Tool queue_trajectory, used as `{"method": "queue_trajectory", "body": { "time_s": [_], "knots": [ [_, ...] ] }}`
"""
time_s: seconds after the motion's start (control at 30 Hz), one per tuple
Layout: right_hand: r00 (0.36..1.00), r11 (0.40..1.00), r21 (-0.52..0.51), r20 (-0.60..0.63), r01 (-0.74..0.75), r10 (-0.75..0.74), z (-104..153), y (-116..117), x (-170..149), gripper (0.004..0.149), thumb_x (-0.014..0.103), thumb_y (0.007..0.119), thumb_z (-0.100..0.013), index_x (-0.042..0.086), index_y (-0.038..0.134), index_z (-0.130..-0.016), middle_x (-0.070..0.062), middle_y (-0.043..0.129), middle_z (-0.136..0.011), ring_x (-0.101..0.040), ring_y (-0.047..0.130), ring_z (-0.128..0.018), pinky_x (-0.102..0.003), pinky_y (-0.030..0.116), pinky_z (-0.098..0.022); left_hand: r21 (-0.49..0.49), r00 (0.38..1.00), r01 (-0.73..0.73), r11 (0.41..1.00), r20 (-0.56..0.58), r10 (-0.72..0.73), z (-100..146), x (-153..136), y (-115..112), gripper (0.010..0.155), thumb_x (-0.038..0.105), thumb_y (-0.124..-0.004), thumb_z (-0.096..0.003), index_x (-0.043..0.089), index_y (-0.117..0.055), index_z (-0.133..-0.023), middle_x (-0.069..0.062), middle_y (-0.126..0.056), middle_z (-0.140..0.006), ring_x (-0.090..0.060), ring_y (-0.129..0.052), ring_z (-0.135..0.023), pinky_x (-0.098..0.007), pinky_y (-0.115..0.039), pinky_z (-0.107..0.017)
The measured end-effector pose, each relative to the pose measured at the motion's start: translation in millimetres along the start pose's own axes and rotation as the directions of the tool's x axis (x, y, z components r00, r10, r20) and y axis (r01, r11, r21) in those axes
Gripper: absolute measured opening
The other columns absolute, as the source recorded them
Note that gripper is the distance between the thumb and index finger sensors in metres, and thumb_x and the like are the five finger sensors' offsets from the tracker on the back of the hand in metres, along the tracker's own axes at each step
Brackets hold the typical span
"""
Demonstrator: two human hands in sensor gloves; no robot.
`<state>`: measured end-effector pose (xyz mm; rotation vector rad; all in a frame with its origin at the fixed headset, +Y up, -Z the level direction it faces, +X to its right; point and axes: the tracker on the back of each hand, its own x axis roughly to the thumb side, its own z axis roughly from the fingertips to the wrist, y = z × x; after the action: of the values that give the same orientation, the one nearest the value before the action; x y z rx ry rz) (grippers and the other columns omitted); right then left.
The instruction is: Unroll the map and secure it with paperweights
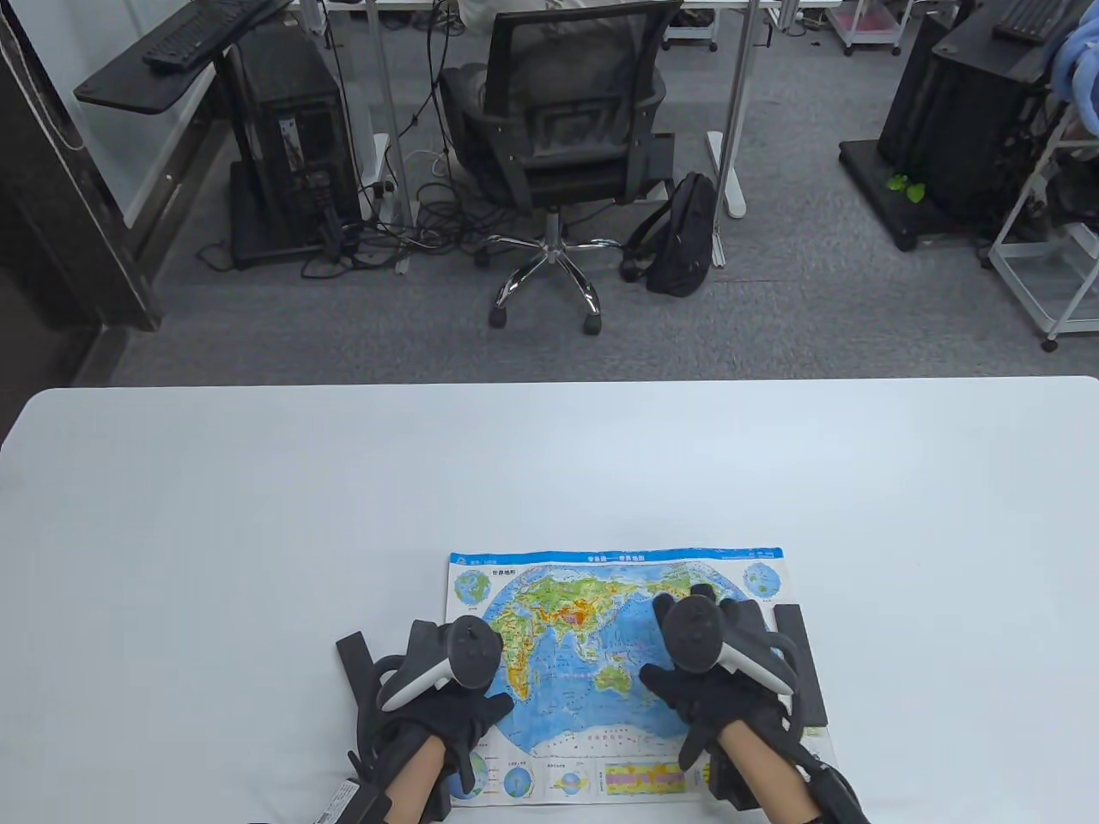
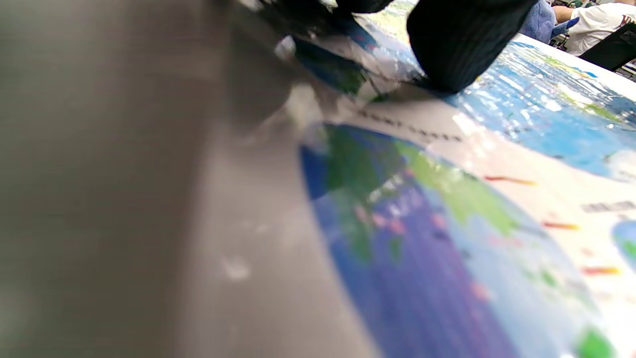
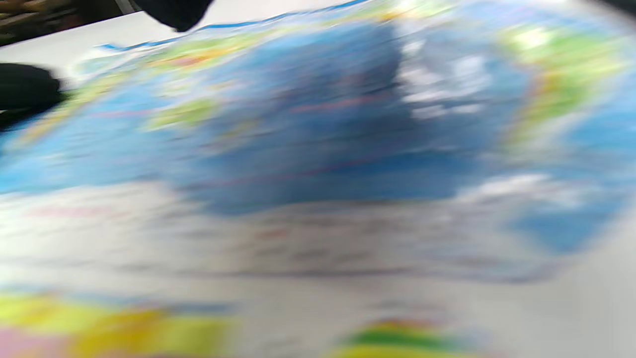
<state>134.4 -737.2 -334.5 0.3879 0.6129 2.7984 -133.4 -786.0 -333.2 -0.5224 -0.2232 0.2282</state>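
The world map (image 1: pixel 592 635) lies unrolled and flat on the white table (image 1: pixel 549 463), near the front edge. My left hand (image 1: pixel 464 687) rests palm down on the map's left edge; in the left wrist view a gloved fingertip (image 2: pixel 457 44) touches the map (image 2: pixel 447 223). My right hand (image 1: pixel 691 635) rests palm down on the map's right part, fingers spread flat. A black bar paperweight (image 1: pixel 803 661) lies along the map's right edge beside my right hand. Another black bar (image 1: pixel 354 657) lies just left of my left hand. The right wrist view shows the blurred map (image 3: pixel 318 124) close up.
Beyond the table's far edge stand an office chair (image 1: pixel 558 146), a black backpack (image 1: pixel 683 236) and computer stands on the grey carpet. A blurred grey surface (image 2: pixel 99 199) fills the left of the left wrist view.
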Motion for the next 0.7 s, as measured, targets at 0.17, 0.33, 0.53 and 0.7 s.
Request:
{"method": "queue_trajectory", "body": {
  "time_s": [0.17,0.33,0.53,0.7],
  "knots": [
    [0.992,0.991,0.131,0.126,-0.011,-0.005,-27,22,39,0.079,0.046,0.067,-0.058,0.015,0.01,-0.104,-0.031,-0.01,-0.099,-0.065,-0.003,-0.081,-0.08,0.016,-0.05,-0.01,0.999,-0.036,0.999,0.013,0.036,0,-4,1,0.072,0.048,-0.067,-0.0539,0.028,-0.025,-0.108,-0.008,-0.016,-0.113,-0.037,-0.017,-0.103,-0.06,-0.023,-0.069],
    [0.982,0.975,0.222,0.186,-0.014,-0.028,-49,39,61,0.082,0.049,0.065,-0.058,0.017,0.005,-0.102,-0.029,-0.017,-0.095,-0.063,-0.012,-0.075,-0.081,0.009,-0.044,-0.02,0.999,-0.04,0.999,0.019,0.041,0,-6,4,0.071,0.045,-0.068,-0.054,0.029,-0.026,-0.108,-0.007,-0.017,-0.114,-0.036,-0.018,-0.103,-0.06,-0.024,-0.07],
    [0.986,0.961,0.277,0.157,0.011,-0.057,-60,51,68,0.077,0.051,0.062,-0.059,0.022,0.006,-0.103,-0.031,-0.015,-0.096,-0.066,-0.01,-0.073,-0.081,0.008,-0.039,-0.02,0.999,-0.043,0.999,0.032,0.043,-1,-8,4,0.07,0.045,-0.069,-0.0541,0.029,-0.026,-0.108,-0.007,-0.018,-0.114,-0.035,-0.019,-0.103,-0.059,-0.025,-0.07],
    [0.991,0.953,0.301,0.134,-0.046,0.006,-63,57,72,0.075,0.052,0.061,-0.059,0.024,0.008,-0.103,-0.031,-0.018,-0.094,-0.065,-0.013,-0.071,-0.082,0.006,-0.037,-0.015,0.998,-0.042,0.999,0.04,0.042,-1,-8,4,0.071,0.044,-0.069,-0.0541,0.028,-0.027,-0.108,-0.008,-0.019,-0.114,-0.036,-0.02,-0.103,-0.059,-0.026,-0.071]
  ]
}}
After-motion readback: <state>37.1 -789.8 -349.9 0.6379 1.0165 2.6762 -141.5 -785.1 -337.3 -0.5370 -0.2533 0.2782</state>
